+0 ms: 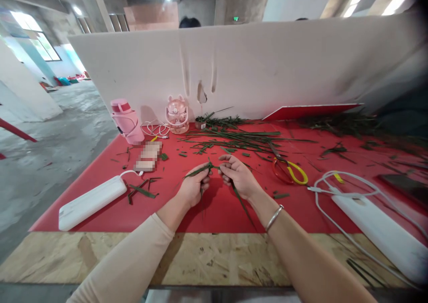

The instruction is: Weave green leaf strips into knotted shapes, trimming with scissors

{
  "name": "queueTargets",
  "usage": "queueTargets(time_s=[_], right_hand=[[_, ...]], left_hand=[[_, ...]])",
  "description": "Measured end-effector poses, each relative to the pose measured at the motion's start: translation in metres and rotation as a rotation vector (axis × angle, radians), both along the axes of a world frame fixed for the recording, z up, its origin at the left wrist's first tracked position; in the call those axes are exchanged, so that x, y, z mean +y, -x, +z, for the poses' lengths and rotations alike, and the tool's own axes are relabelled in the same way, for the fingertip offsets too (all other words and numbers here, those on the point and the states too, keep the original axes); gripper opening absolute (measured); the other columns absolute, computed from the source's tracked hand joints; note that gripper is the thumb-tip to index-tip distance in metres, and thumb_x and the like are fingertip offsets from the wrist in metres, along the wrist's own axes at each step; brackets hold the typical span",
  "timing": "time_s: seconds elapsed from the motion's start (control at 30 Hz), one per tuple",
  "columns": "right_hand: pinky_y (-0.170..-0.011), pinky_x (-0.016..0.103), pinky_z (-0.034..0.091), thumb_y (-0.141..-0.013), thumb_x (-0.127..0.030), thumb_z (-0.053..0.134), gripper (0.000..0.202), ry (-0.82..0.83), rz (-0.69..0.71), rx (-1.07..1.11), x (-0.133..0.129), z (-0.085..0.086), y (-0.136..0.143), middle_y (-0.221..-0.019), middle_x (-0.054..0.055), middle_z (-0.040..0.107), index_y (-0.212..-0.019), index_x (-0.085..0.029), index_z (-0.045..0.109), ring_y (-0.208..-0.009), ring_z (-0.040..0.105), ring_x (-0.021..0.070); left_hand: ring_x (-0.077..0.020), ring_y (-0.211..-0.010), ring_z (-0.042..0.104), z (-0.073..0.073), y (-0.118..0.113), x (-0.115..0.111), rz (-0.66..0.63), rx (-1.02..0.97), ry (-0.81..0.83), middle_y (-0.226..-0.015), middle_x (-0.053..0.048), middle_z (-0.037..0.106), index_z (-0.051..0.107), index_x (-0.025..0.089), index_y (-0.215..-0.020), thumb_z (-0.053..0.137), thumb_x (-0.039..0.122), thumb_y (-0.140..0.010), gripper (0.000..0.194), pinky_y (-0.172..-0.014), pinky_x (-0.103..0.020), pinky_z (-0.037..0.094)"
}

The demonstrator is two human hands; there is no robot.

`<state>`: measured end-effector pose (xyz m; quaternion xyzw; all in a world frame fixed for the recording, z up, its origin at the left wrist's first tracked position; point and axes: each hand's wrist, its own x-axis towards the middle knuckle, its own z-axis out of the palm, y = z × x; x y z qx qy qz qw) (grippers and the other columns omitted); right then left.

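Both hands meet above the red table cover (160, 213), joined by a small piece of knotted green leaf strips (210, 165). My left hand (195, 187) pinches the knotted part between thumb and fingers, with loose ends sticking out to the left and below. My right hand (239, 176) is closed on a strip running from the knot, and a long end trails down past its wrist. Beyond the hands lies a pile of cut green leaf strips (230, 135). Scissors (289, 169) with red and yellow handles rest to the right of my right hand.
A pink bottle (127, 122) and a clear pink jug (177, 115) stand at the back left. White power banks (92, 205) with cables lie on both sides. A white partition (140, 66) closes off the back. Leaf scraps (143, 190) are scattered about.
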<state>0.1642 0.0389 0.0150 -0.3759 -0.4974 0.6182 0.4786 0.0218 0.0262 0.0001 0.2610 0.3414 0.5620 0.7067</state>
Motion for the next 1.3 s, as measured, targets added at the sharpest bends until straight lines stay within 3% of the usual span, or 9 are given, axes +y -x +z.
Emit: queueTargets(time_s=[0.1, 0.27, 0.57, 0.83, 1.1, 1.2, 1.3], right_hand=[[-0.036, 0.016, 0.026, -0.068, -0.025, 0.061, 0.03, 0.038, 0.023, 0.072, 0.0, -0.002, 0.002, -0.058, -0.007, 0.053, -0.095, -0.022, 0.046, -0.04, 0.036, 0.0042], [-0.041, 0.019, 0.037, -0.068, -0.027, 0.062, 0.028, 0.013, 0.055, 0.043, -0.002, -0.006, 0.005, -0.057, -0.006, 0.053, -0.091, -0.018, 0.049, -0.044, 0.046, 0.0069], [-0.036, 0.019, 0.039, -0.068, -0.027, 0.062, 0.028, -0.029, -0.043, 0.003, -0.005, -0.011, 0.015, -0.054, -0.008, 0.049, -0.09, -0.019, 0.047, -0.04, 0.044, 0.0066], [-0.034, 0.017, 0.037, -0.067, -0.025, 0.063, 0.033, -0.019, 0.019, 0.049, -0.006, -0.006, 0.013, -0.055, -0.008, 0.05, -0.094, -0.02, 0.045, -0.041, 0.044, 0.0066], [-0.031, 0.017, 0.037, -0.069, -0.032, 0.062, 0.028, -0.007, 0.013, 0.001, -0.007, -0.009, 0.014, -0.05, -0.009, 0.05, -0.091, -0.019, 0.048, -0.034, 0.042, 0.006], [-0.03, 0.017, 0.035, -0.068, -0.032, 0.062, 0.03, -0.017, -0.018, -0.017, -0.005, -0.011, 0.014, -0.049, -0.009, 0.049, -0.092, -0.018, 0.051, -0.033, 0.04, 0.0053], [-0.031, 0.017, 0.035, -0.068, -0.032, 0.062, 0.033, -0.033, -0.05, -0.031, -0.003, -0.012, 0.012, -0.05, -0.008, 0.05, -0.095, -0.017, 0.051, -0.034, 0.04, 0.0051]], left_hand=[[-0.0009, -0.044, 0.032, 0.001, -0.001, -0.001, -0.008, 0.023, -0.006, -0.063, 0.002, 0.051, 0.062, 0.014, -0.088, 0.071, 0.022, -0.058, 0.032, -0.039, -0.013, 0.017], [-0.0022, -0.046, 0.033, -0.003, -0.004, -0.002, 0.017, 0.159, -0.077, -0.062, 0.002, 0.052, 0.063, 0.013, -0.088, 0.068, 0.026, -0.061, 0.03, -0.04, -0.015, 0.021], [-0.0053, -0.045, 0.037, -0.006, -0.004, -0.005, 0.112, 0.439, -0.212, -0.057, 0.003, 0.052, 0.066, 0.014, -0.088, 0.062, 0.026, -0.066, 0.025, -0.044, -0.019, 0.029], [-0.0046, -0.046, 0.037, -0.003, -0.006, -0.007, 0.07, 0.243, -0.128, -0.056, 0.005, 0.048, 0.062, 0.015, -0.087, 0.064, 0.029, -0.065, 0.026, -0.043, -0.017, 0.028], [-0.0042, -0.044, 0.036, -0.006, -0.003, -0.005, 0.051, 0.391, -0.185, -0.059, 0.004, 0.053, 0.065, 0.016, -0.09, 0.066, 0.038, -0.065, 0.033, -0.042, -0.018, 0.029], [-0.0076, -0.053, 0.045, -0.005, -0.004, -0.006, 0.102, 0.463, -0.219, -0.066, 0.001, 0.059, 0.067, 0.016, -0.09, 0.064, 0.036, -0.067, 0.03, -0.05, -0.02, 0.037], [-0.0131, -0.07, 0.054, -0.002, -0.004, -0.008, 0.163, 0.577, -0.337, -0.075, -0.003, 0.065, 0.069, 0.018, -0.088, 0.061, 0.03, -0.071, 0.023, -0.068, -0.024, 0.043]])
